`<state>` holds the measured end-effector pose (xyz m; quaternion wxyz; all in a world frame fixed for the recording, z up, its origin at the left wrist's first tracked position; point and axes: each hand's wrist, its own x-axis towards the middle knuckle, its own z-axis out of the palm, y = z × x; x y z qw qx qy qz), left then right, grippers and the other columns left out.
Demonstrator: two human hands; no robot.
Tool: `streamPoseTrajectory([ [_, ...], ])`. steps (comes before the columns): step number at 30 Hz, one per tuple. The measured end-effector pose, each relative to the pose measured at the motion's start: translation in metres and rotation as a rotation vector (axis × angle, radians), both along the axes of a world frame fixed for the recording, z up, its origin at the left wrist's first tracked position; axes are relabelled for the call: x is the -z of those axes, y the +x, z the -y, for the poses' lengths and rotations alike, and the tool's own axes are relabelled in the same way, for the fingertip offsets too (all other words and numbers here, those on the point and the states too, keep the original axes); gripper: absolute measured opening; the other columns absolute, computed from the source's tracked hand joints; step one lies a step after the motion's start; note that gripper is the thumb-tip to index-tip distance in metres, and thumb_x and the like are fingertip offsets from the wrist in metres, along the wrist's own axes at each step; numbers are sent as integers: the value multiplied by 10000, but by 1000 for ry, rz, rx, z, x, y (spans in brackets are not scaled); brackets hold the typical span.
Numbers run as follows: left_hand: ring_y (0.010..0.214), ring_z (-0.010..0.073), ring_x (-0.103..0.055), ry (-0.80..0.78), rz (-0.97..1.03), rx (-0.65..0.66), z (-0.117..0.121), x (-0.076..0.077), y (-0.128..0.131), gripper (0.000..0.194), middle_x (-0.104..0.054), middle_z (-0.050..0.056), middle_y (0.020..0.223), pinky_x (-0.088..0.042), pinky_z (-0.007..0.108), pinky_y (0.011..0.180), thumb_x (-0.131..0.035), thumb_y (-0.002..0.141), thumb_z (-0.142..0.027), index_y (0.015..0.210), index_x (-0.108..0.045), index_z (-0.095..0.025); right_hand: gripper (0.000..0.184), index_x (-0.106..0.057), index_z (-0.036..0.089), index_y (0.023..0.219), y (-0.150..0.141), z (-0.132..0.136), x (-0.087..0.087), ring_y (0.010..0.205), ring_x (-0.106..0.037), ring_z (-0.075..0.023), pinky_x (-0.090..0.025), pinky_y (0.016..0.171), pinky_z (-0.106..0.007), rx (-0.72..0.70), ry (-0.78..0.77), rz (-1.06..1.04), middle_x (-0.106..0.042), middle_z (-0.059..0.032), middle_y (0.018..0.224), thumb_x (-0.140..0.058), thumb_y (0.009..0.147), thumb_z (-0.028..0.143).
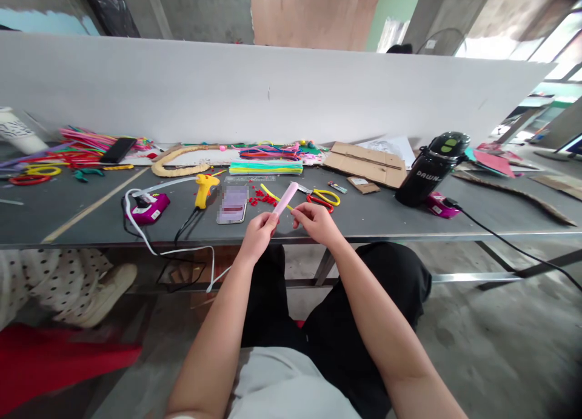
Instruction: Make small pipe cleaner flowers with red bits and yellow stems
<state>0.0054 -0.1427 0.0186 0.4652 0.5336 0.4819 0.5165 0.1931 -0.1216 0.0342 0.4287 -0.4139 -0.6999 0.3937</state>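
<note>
My left hand [258, 236] is closed on a flat pink strip with a rounded end [287, 198], which slants up and away over the table's front edge. Close beside it, my right hand [316, 223] pinches the near end of a thin yellow stem [269, 193], which looks like a pipe cleaner. That stem passes behind the pink strip, and its far end points left. Small red pieces [260, 197] lie scattered beyond my left hand. Just past my right hand are scissors [325, 197] with red and yellow handles.
A phone [233, 204], a yellow glue gun [205, 190] and a purple power socket [146, 208] with cables stand to the left. Bundled pipe cleaners [266, 167] and cardboard [364, 162] line the white partition. On the right are a black bottle [430, 170] and another purple socket [441, 205].
</note>
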Motion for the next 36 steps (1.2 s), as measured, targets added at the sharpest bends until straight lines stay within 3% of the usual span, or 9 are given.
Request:
streamPoseTrajectory([
  [12,413,60,-336,-42,142,-122,-4,4,-17,424,-451,-28,531,-200,211,386,-656,812,-560,724,-631,-146,347,-656,186,850,6,-5,-7,547,-453,-111,-364,553,-260,-20,74,134,-576,24,618,-557,928,509],
  [26,414,58,-325,-36,223,-173,2,6,-35,408,-435,-30,540,-187,229,386,-678,782,-550,708,-623,-152,400,-704,161,832,53,-12,-12,488,-397,-93,-288,488,-259,1,-5,294,-557,28,554,-610,878,548],
  [33,418,55,-328,-6,252,-198,5,8,-41,418,-433,-30,544,-187,227,390,-686,781,-552,707,-614,-148,407,-737,159,822,75,-18,-23,468,-393,-84,-279,472,-257,89,-25,204,-536,20,520,-701,812,565],
  [36,415,57,-334,-5,273,-193,4,12,-40,420,-436,-29,555,-189,230,388,-656,809,-562,728,-616,-152,365,-709,176,815,80,-18,-22,467,-424,-83,-305,448,-253,166,-100,-63,-595,-6,593,-781,753,529],
])
